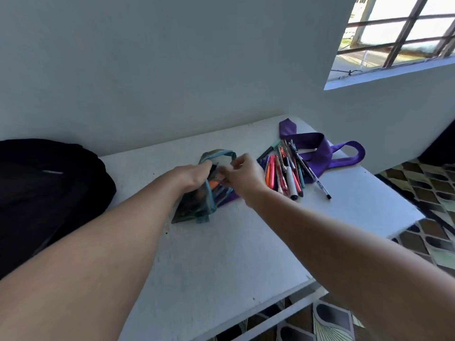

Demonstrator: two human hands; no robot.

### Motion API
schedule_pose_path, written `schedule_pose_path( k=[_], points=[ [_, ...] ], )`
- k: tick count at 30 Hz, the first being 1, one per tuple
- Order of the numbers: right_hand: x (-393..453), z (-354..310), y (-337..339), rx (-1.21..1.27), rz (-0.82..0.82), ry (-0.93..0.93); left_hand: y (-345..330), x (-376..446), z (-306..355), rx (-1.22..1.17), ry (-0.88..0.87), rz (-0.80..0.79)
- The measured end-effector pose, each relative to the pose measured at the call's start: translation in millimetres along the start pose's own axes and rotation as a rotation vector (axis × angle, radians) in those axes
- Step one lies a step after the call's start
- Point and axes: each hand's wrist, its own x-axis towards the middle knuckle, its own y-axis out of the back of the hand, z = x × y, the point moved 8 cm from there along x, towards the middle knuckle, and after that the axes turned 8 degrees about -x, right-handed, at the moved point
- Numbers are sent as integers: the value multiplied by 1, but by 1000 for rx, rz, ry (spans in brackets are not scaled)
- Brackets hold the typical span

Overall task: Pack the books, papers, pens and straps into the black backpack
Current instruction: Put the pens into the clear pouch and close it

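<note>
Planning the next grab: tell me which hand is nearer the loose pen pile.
Right. The right hand sits just beside the loose pen pile; the left hand is farther, gripping the pencil pouch.

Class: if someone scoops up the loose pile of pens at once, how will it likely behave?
The pens are slim round barrels, so some would probably roll or slip free. Lying loose across the purple strap, they may drag it along.

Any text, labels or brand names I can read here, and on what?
None can be read.
Pens: some barrels seem to carry print, too small and blurred.
Pouch: no text visible.
Backpack: a pale mark, not readable as a logo.
Purple strap: plain.
</note>
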Motion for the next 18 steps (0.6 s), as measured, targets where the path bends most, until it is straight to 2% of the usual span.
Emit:
schedule_pose_path(
  k=[3,5,6,9,11,13,16,18],
  points=[
    [-7,-24,-33,-429,-196,271,4,-3,-1,5,32,18],
    [-10,-45,-38,-696,-244,471,7,-5,0,29,42,35],
    [-7,-52,-34,-742,-236,525,8,-6,1,32,51,35],
    [17,-52,-4,-590,-185,464,7,-9,2,32,104,25],
    [38,-46,19,-600,-146,436,9,-8,5,7,122,46],
    [56,-40,37,-783,-149,437,9,-11,7,-18,153,32],
    [73,-22,45,-1144,-303,381,2,-14,7,-53,229,-48],
    [78,-13,43,-1335,-377,354,3,-13,8,-86,247,-25]
  ],
)
